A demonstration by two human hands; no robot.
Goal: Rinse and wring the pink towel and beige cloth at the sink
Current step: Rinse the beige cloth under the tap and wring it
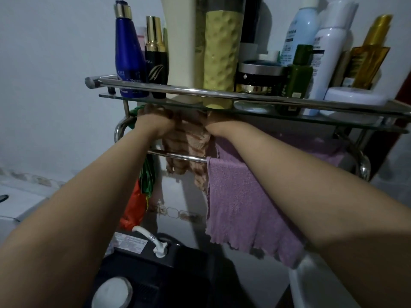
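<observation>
The beige cloth [189, 147] hangs bunched under a glass shelf, draped behind a chrome rail [178, 157]. My left hand [155, 117] and my right hand [214, 122] both reach up under the shelf and hold the cloth's top edge, one at each side; the fingers are partly hidden by the shelf. The pink towel [240, 205] hangs over the same rail just to the right, below my right forearm.
The glass shelf [333, 110] with a chrome guard bar carries several bottles and jars right above my hands. A green and orange bag [138, 196] hangs at the left. A black appliance [178, 274] with a white hose sits below; a white basin edge [311, 285] is at lower right.
</observation>
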